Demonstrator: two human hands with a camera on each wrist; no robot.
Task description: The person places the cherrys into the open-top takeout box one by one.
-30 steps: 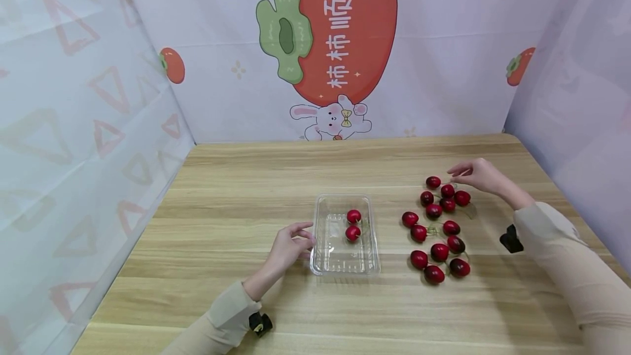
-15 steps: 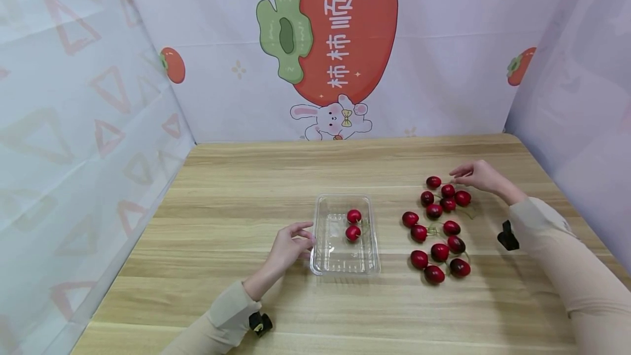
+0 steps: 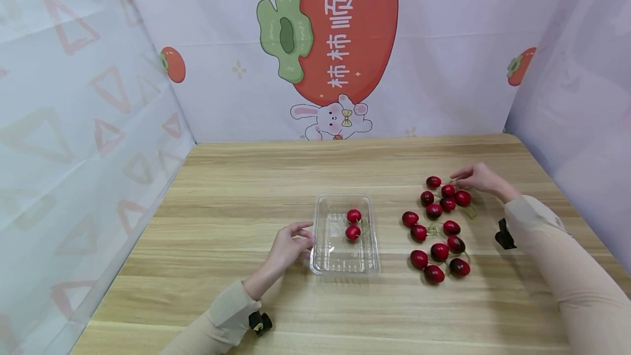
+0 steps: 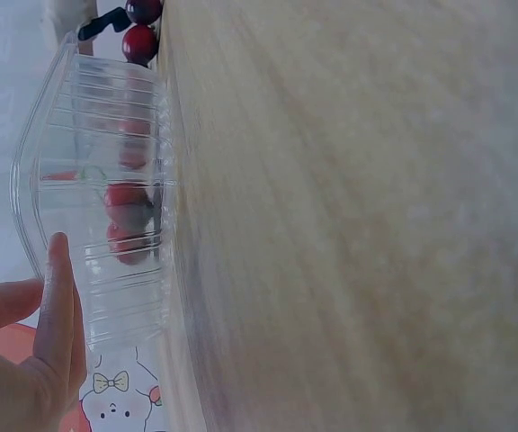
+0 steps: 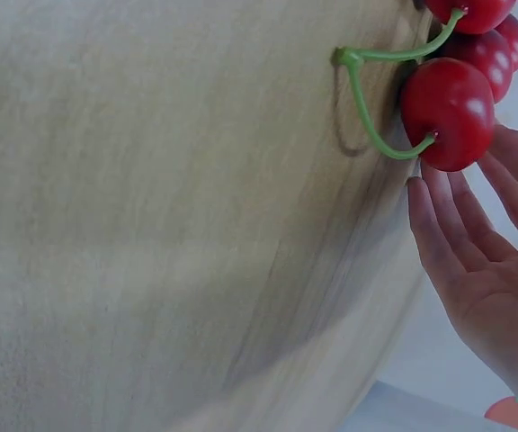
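My right hand (image 3: 477, 177), fingers straight, touches a cherry (image 3: 462, 198) at the far right of the bench (image 3: 236, 190). My left hand (image 3: 291, 245), relaxed, rests beside the clear tray (image 3: 345, 261).

You've got two cherries in the tray (image 3: 353, 224), thirteen loose cherries on the table (image 3: 439, 223), one clear plastic tray (image 3: 345, 261), and two hands in play, left hand (image 3: 291, 245) and right hand (image 3: 477, 177).
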